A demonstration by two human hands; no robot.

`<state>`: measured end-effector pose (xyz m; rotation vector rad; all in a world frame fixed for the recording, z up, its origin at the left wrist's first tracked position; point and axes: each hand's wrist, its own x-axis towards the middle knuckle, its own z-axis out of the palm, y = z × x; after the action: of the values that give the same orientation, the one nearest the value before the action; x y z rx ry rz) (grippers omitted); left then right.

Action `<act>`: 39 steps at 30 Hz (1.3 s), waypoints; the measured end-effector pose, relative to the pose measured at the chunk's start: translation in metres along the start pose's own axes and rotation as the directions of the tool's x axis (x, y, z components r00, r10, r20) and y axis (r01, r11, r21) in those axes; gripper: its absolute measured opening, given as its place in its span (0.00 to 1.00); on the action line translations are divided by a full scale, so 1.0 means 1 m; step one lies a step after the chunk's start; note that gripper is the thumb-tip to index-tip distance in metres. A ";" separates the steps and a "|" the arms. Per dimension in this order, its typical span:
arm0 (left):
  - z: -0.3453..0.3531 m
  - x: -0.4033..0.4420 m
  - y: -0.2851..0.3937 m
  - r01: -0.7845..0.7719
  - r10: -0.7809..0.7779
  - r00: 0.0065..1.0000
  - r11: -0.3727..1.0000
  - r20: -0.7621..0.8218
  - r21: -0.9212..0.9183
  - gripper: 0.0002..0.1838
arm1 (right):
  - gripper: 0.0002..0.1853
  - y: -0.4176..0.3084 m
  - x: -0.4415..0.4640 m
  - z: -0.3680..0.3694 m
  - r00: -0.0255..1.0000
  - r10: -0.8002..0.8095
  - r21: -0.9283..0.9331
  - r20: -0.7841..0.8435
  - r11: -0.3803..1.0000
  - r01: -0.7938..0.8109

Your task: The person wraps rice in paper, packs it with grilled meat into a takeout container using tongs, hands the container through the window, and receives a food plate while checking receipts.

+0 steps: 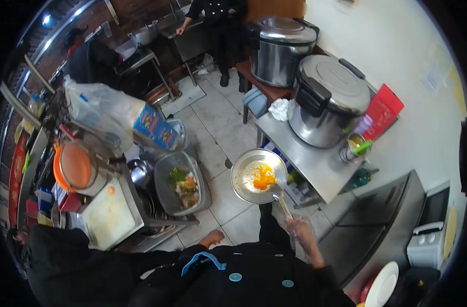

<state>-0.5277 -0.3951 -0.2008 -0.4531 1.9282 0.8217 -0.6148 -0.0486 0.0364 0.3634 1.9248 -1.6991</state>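
Note:
My right hand [303, 236], in a clear plastic glove, is closed around the handle of a round metal pan [242, 192]. The pan hangs above the floor in front of me, tilted enough to show its inside. Bright orange-yellow food [263, 177] lies in it, with pale residue around it. A metal spoon [277, 193] rests over the pan's near edge, its handle running back along the pan's handle. My left hand [213, 238] is low and left of centre, below the grey bin [205, 197], with its fingers curled and no object visible in it.
Two large steel cookers [329, 92] stand at upper right, one on a steel table [315, 166]. The grey bin holds food scraps. On the left counter are a white cutting board [109, 217] and an orange container [75, 163]. A co-worker [54, 261] is close at left; two people are farther back.

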 end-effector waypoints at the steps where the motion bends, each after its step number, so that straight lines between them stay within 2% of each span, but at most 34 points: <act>1: -0.019 -0.002 0.023 -0.008 0.009 1.000 0.998 0.016 -0.064 0.14 | 0.12 -0.010 0.027 0.001 0.996 -0.048 0.071 0.076 0.997 0.043; 4: -0.077 0.007 0.101 -0.039 0.056 0.997 0.961 0.056 -0.275 0.24 | 0.11 -0.070 0.095 0.017 0.978 -0.129 0.193 0.164 0.977 0.096; 5: -0.099 0.014 0.130 -0.169 0.182 0.983 0.944 0.018 -0.283 0.23 | 0.11 -0.082 0.118 0.028 0.975 -0.134 0.181 0.176 0.978 0.102; 6: -0.125 0.018 0.162 -0.295 0.300 0.954 0.912 -0.029 -0.284 0.23 | 0.12 -0.091 0.146 0.040 0.952 -0.246 0.178 0.182 0.961 0.214; 8: -0.182 0.026 0.224 -0.569 0.564 0.816 0.822 -0.125 -0.006 0.30 | 0.11 -0.139 0.196 0.070 0.983 -0.008 0.358 0.185 0.932 -0.060; 9: -0.208 0.025 0.248 -0.566 0.557 0.817 0.824 -0.147 -0.024 0.30 | 0.11 -0.154 0.229 0.080 0.979 -0.007 0.338 0.205 0.939 -0.064; 11: -0.257 0.020 0.286 -0.508 0.393 0.789 0.850 -0.472 -0.140 0.35 | 0.12 -0.170 0.316 0.109 0.936 -0.127 0.324 0.329 0.946 0.014; 12: -0.282 0.018 0.295 -0.514 0.381 0.780 0.843 -0.495 -0.161 0.35 | 0.12 -0.178 0.357 0.127 0.928 -0.128 0.298 0.350 0.954 0.019; 14: -0.341 0.030 0.305 -0.438 0.328 0.759 0.897 -0.562 -0.067 0.39 | 0.13 -0.209 0.430 0.172 0.954 -0.158 0.167 0.256 0.979 0.117; 15: -0.370 0.053 0.308 -0.445 0.322 0.740 0.892 -0.591 -0.072 0.39 | 0.13 -0.229 0.462 0.198 0.944 -0.179 0.156 0.277 0.978 0.139; 17: -0.420 0.090 0.319 -0.298 0.441 0.780 0.886 -0.444 0.356 0.36 | 0.12 -0.275 0.502 0.252 0.996 -0.079 -0.036 0.052 0.996 0.081; 18: -0.447 0.090 0.327 -0.311 0.344 0.788 0.938 -0.511 0.152 0.37 | 0.14 -0.300 0.518 0.273 0.993 -0.084 0.033 0.083 0.996 0.082; 19: -0.489 0.088 0.332 -0.309 0.344 0.773 0.938 -0.534 0.157 0.37 | 0.14 -0.317 0.550 0.298 0.989 -0.109 0.036 0.097 0.994 0.106; 21: -0.575 0.091 0.334 -0.243 0.294 0.846 0.955 -0.445 0.170 0.41 | 0.16 -0.348 0.619 0.347 0.990 -0.124 0.033 0.072 0.992 0.122; 22: -0.611 0.098 0.329 -0.343 0.338 0.762 0.934 -0.552 0.099 0.40 | 0.16 -0.378 0.645 0.368 0.987 -0.140 0.031 0.077 0.990 0.138; 23: -0.647 0.106 0.328 -0.347 0.338 0.755 0.933 -0.563 0.095 0.40 | 0.16 -0.410 0.672 0.389 0.983 -0.139 0.041 0.116 0.990 0.135; 25: -0.710 0.114 0.325 -0.595 0.493 0.433 0.785 -0.755 0.172 0.39 | 0.17 -0.465 0.716 0.426 0.980 -0.119 0.053 0.160 0.992 0.112; 26: -0.741 0.107 0.324 -0.589 0.487 0.437 0.790 -0.756 0.169 0.39 | 0.18 -0.500 0.733 0.446 0.979 -0.115 0.117 0.170 0.989 0.096; 27: -0.774 0.094 0.326 -0.612 0.411 0.480 0.790 -0.775 0.041 0.38 | 0.18 -0.535 0.754 0.465 0.977 -0.114 0.179 0.182 0.980 0.081; 28: -0.803 0.085 0.326 -0.626 0.335 0.524 0.775 -0.783 -0.087 0.37 | 0.15 -0.569 0.779 0.481 0.956 -0.138 0.211 0.259 0.974 0.084; 29: -0.829 0.079 0.323 -0.619 0.328 0.525 0.781 -0.786 -0.088 0.37 | 0.14 -0.604 0.805 0.497 0.929 -0.163 0.244 0.332 0.966 0.082; 31: -0.883 0.077 0.313 -0.728 0.473 0.490 0.684 -0.732 -0.046 0.34 | 0.14 -0.676 0.859 0.533 0.852 -0.353 0.294 0.388 0.923 0.248; 33: -0.918 0.108 0.284 -0.706 0.363 0.448 0.704 -0.817 -0.074 0.33 | 0.13 -0.763 0.909 0.568 0.859 -0.275 0.259 0.432 0.950 0.174; 35: -0.946 0.146 0.235 -0.607 0.217 0.451 0.785 -0.866 -0.119 0.30 | 0.12 -0.822 1.010 0.611 0.731 -0.416 0.382 0.541 0.896 0.227; 36: -0.954 0.170 0.206 -0.526 0.119 0.430 0.839 -0.895 -0.141 0.28 | 0.11 -0.858 1.038 0.635 0.769 -0.381 0.354 0.513 0.910 0.215; 37: -0.964 0.177 0.188 -0.495 -0.097 0.538 0.768 -0.838 -0.407 0.27 | 0.11 -0.888 1.063 0.655 0.808 -0.343 0.326 0.479 0.924 0.199; 38: -0.967 0.188 0.169 -0.385 -0.249 0.534 0.779 -0.808 -0.495 0.25 | 0.11 -0.908 1.095 0.675 0.814 -0.387 0.312 0.434 0.912 0.267; 39: -0.949 0.225 0.125 -0.274 -0.313 0.383 0.860 -0.869 -0.430 0.21 | 0.11 -0.930 1.124 0.697 0.805 -0.389 0.315 0.448 0.911 0.265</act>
<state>-1.3090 -0.9736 -0.0548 -1.5832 2.6898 1.2309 -1.8790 -1.0516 0.1401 -0.3373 1.4526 -2.0069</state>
